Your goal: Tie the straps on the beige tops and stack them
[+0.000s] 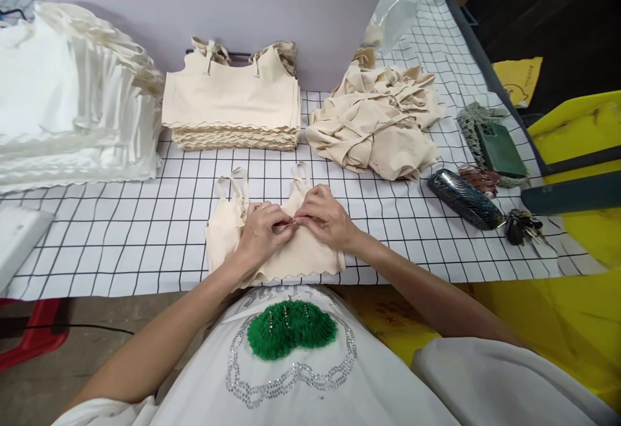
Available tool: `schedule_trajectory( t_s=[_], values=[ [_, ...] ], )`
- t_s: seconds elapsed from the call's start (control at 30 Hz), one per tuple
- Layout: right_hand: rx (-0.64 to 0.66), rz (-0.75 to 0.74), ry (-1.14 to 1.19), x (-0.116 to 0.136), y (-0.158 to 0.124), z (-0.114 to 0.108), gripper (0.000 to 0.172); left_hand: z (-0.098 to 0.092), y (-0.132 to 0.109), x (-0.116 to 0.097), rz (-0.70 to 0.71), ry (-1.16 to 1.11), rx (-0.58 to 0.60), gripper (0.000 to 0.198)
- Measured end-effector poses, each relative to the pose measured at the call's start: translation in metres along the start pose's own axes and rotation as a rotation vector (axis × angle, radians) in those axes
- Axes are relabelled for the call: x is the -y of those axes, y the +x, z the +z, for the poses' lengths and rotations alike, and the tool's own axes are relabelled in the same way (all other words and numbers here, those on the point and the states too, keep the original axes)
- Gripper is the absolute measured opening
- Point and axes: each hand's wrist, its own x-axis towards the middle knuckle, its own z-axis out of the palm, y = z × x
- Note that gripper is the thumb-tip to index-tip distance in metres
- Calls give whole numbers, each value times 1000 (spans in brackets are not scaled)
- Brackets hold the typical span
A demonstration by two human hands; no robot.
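Note:
A beige strapped garment [310,255] lies on the checked tablecloth near the table's front edge, its two straps pointing away from me. Over its middle, my left hand [266,227] and my right hand [324,218] meet with pinched fingertips. Between them runs a thin, light strand or edge of the garment, too small to make out exactly. The left hand wears a ring and rests just right of the garment's left strap. The right hand lies below the right strap.
Behind are a neat beige garment stack [233,99], a loose beige pile [378,122] and a tall white fabric stack [82,103]. At right lie a dark glasses case [463,198], a green phone [502,149] and keys [522,227]. A white object [19,242] sits at left.

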Motion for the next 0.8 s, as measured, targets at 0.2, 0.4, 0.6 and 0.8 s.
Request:
schedule_trajectory(
  t_s=[0.2, 0.4, 0.6, 0.8],
  values=[
    [-1, 24, -13, 4, 0, 2, 17, -1, 0, 0, -22, -28, 20, 20],
    [-27, -46, -34, 0, -4, 1, 17, -3, 0, -1, -30, -63, 9, 14],
    [-37, 20, -30, -2, -8, 0, 16, -4, 0, -3, -31, -90, 8, 14],
    [-63, 32, 42, 2, -3, 6, 15, -3, 1, -1, -26, -73, 1, 18]
  ],
)
